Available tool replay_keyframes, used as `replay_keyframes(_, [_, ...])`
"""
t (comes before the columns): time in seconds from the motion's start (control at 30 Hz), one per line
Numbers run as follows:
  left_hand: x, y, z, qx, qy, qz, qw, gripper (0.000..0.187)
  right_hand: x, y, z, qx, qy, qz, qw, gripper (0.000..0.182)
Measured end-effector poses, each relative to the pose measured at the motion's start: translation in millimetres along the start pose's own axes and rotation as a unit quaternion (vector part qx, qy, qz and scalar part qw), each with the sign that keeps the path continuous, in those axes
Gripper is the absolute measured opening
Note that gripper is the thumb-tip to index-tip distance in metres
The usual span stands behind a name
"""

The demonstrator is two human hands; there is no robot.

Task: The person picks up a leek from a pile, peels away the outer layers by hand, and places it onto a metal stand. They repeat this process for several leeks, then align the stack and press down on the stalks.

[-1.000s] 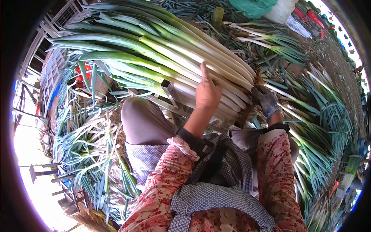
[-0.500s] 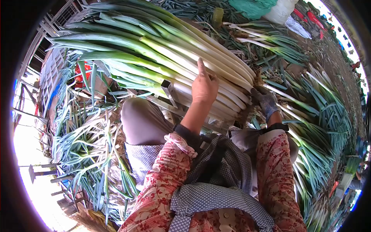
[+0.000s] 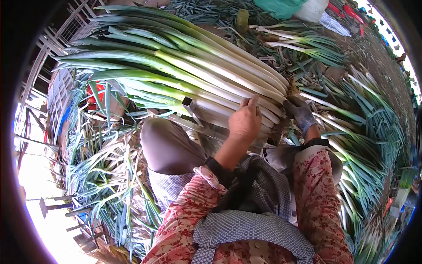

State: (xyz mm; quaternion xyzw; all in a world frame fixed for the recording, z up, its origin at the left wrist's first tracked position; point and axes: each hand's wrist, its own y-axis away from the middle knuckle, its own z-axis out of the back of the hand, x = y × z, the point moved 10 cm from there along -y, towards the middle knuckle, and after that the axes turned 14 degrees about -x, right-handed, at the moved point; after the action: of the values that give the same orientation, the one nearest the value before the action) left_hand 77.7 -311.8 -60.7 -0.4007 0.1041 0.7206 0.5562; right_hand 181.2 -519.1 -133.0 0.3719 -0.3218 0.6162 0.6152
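A large bundle of leeks (image 3: 193,81) lies across a metal frame (image 3: 191,110) before my knees, green leaves to the left and white stems and roots to the right. My left hand (image 3: 245,122), bare, is over the lower white stems with its fingers bent and pressed together. What lies between those fingertips is hidden. At the root end, my right hand (image 3: 302,116) wears a dark, dirty glove. Its fingers curl against the root end of a leek, and the fingertips are partly hidden by shade.
Loose leeks (image 3: 365,119) are heaped on the ground to the right, with a smaller bunch (image 3: 303,43) at the back. Trimmed leaves (image 3: 105,171) pile up at the left. A green bag (image 3: 281,8) and a yellowish container (image 3: 242,20) stand behind the bundle.
My left hand has moved right and toward me along the stems, and its raised index finger has bent in. My right hand stays at the root end.
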Motion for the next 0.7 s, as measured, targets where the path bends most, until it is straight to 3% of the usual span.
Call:
replay_keyframes(0.07, [8, 2, -4, -0.001, -0.005, 0.014, 1.0, 0.042, -1, -1, -2, -0.002, -0.012, 0.015, 1.0, 0.043])
replay_keyframes(0.17, [20, -7, 10, -0.121, 0.038, 0.039, 0.991, 0.042, -2, 3, -3, 0.002, -0.05, -0.018, 0.999, 0.044])
replay_keyframes(0.3, [40, -36, 27, -0.11, 0.004, 0.12, 0.987, 0.033, 1, 7, -3, 0.008, -0.066, -0.038, 0.997, 0.045])
replay_keyframes(0.47, [50, -62, 27, -0.097, -0.081, 0.134, 0.983, 0.032, 0, 2, -1, -0.012, -0.033, 0.006, 0.999, 0.044])
replay_keyframes(0.7, [51, -71, 26, -0.099, -0.091, 0.124, 0.983, 0.023, 8, 13, -5, 0.013, -0.084, -0.066, 0.994, 0.04])
